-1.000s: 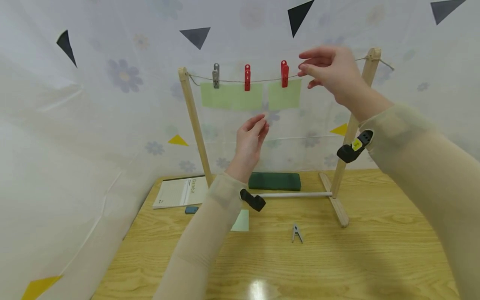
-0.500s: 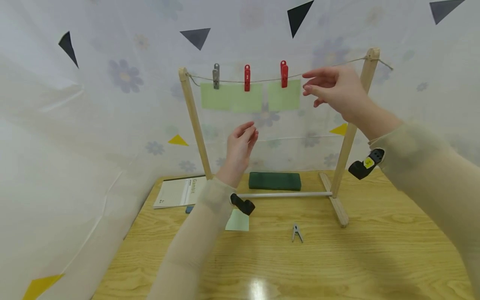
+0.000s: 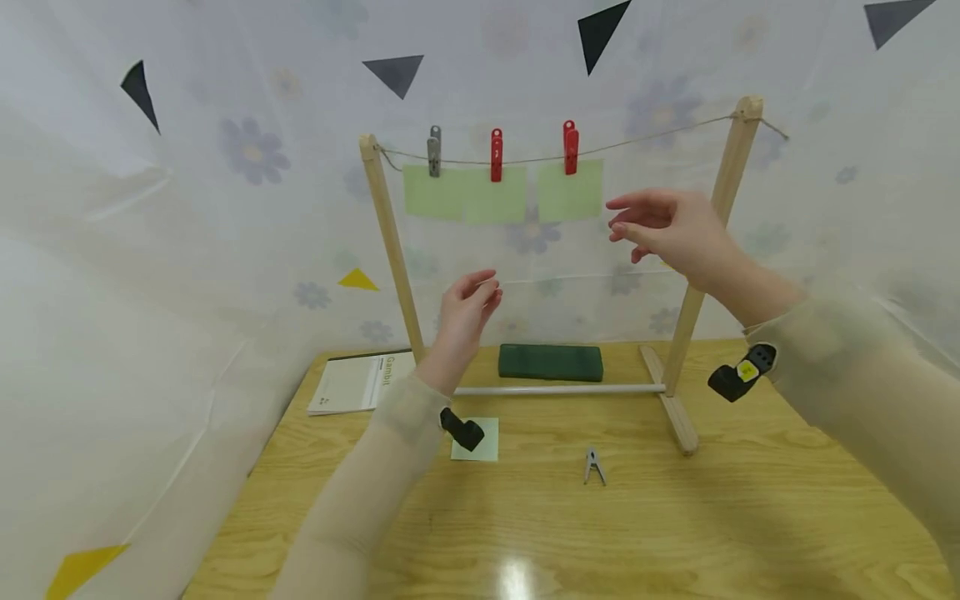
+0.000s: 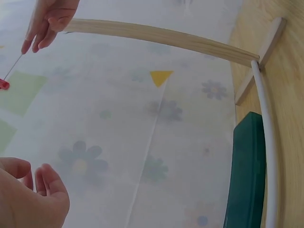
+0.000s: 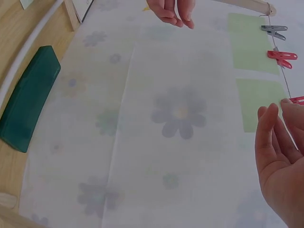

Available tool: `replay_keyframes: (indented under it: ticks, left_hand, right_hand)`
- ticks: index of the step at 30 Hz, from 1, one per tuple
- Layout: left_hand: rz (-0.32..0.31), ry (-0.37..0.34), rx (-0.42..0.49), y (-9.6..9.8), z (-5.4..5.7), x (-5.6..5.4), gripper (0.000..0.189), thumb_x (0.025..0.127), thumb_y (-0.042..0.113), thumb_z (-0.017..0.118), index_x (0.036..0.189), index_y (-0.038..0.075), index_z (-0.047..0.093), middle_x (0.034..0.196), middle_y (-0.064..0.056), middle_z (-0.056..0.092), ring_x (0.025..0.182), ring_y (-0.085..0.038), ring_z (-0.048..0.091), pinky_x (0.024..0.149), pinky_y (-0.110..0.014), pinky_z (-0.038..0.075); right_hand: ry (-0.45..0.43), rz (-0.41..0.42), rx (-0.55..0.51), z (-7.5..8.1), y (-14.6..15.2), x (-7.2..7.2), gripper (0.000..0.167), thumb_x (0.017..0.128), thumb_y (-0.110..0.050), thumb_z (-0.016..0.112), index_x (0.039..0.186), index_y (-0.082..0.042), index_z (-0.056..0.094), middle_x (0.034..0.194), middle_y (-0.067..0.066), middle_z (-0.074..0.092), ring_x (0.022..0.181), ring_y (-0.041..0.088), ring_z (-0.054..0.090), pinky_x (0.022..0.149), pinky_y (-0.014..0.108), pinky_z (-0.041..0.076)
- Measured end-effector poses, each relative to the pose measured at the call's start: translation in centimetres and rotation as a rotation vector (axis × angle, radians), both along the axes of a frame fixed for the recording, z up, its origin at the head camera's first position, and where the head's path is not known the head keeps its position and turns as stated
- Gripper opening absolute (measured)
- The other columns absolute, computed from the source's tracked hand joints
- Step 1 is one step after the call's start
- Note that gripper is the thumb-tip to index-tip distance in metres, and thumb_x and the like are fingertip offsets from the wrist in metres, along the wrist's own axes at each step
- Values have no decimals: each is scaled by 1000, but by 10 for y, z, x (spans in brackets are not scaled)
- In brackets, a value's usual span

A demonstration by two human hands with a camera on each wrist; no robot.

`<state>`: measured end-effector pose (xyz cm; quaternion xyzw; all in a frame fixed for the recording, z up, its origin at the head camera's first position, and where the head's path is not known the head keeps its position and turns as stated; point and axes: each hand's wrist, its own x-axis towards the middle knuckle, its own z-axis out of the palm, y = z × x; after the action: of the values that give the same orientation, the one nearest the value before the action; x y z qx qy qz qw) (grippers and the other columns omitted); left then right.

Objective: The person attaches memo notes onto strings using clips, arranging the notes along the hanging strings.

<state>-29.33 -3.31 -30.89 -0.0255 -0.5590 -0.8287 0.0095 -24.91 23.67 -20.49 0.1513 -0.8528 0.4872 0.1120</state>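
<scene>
Three pale green paper sheets hang from a string (image 3: pixel 652 135) between two wooden posts. A grey clothespin (image 3: pixel 434 152) holds the left sheet (image 3: pixel 431 196), a red clothespin (image 3: pixel 497 156) the middle sheet (image 3: pixel 498 200), and another red clothespin (image 3: pixel 571 148) the right sheet (image 3: pixel 570 196). My right hand (image 3: pixel 686 237) is in the air just right of the right sheet, fingers loosely bent and holding nothing. Below the middle sheet, my left hand (image 3: pixel 461 325) is raised with relaxed fingers and nothing in them. Both hands also show in the right wrist view.
On the wooden table (image 3: pixel 600 542) lie a loose grey clothespin (image 3: pixel 594 467) and a pale green square of paper (image 3: pixel 487 442), partly behind my left wrist camera. Farther back are a green case (image 3: pixel 551 363), a notebook (image 3: pixel 356 385) and the stand's white crossbar (image 3: pixel 562 389).
My right hand has come down from the string to beside the right sheet. My left hand has moved down and left. The hanging sheets and clothespins stay in place.
</scene>
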Motion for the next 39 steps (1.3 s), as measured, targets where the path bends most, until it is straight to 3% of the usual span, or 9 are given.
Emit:
replay_keyframes:
  ticks: [9, 15, 23, 26, 36, 39]
  left_hand:
    - [14, -57, -88, -15, -21, 5, 26, 97, 0, 59, 123, -4, 62, 108, -11, 60, 84, -10, 62, 98, -30, 52]
    - [-18, -66, -147, -23, -39, 8, 28, 98, 1, 58, 125, -5, 60, 106, -6, 60, 89, -12, 61, 96, -27, 52]
    - [-30, -69, -249, -33, -61, 13, 27, 98, 2, 58, 123, -6, 60, 112, -13, 60, 89, -11, 62, 86, -19, 54]
    - [-37, -75, -262, -37, -69, 15, 27, 98, 2, 58, 124, -5, 60, 112, -11, 60, 89, -11, 62, 90, -24, 54]
    - [-33, -74, -335, -52, -96, 21, 29, 99, 2, 57, 126, -7, 59, 111, -12, 62, 88, -10, 63, 98, -36, 53]
    - [-29, -77, -380, -55, -106, 23, 30, 98, 2, 58, 126, -8, 58, 114, -19, 62, 92, -18, 65, 94, -34, 55]
  right_hand:
    - [-78, 10, 32, -37, 5, 3, 35, 98, -22, 62, 132, -11, 60, 101, -14, 69, 89, 3, 68, 68, 29, 58]
    - [-107, 46, 39, -59, 9, 5, 37, 98, -17, 63, 134, -8, 59, 100, -11, 71, 88, 2, 68, 67, 29, 58]
    - [-144, 114, 11, -87, 9, 11, 39, 97, -16, 64, 134, -3, 58, 98, -13, 70, 87, 1, 68, 67, 30, 58]
    - [-170, 131, 6, -97, 11, 12, 39, 98, -16, 63, 134, -4, 57, 99, -12, 69, 88, 2, 68, 68, 31, 58]
    - [-272, 156, 37, -138, 16, 17, 36, 99, -10, 59, 134, -5, 57, 106, 10, 69, 87, 7, 67, 67, 34, 58]
    - [-294, 170, 50, -152, 17, 20, 38, 98, -12, 61, 135, -4, 56, 110, 17, 68, 86, 8, 66, 66, 35, 58]
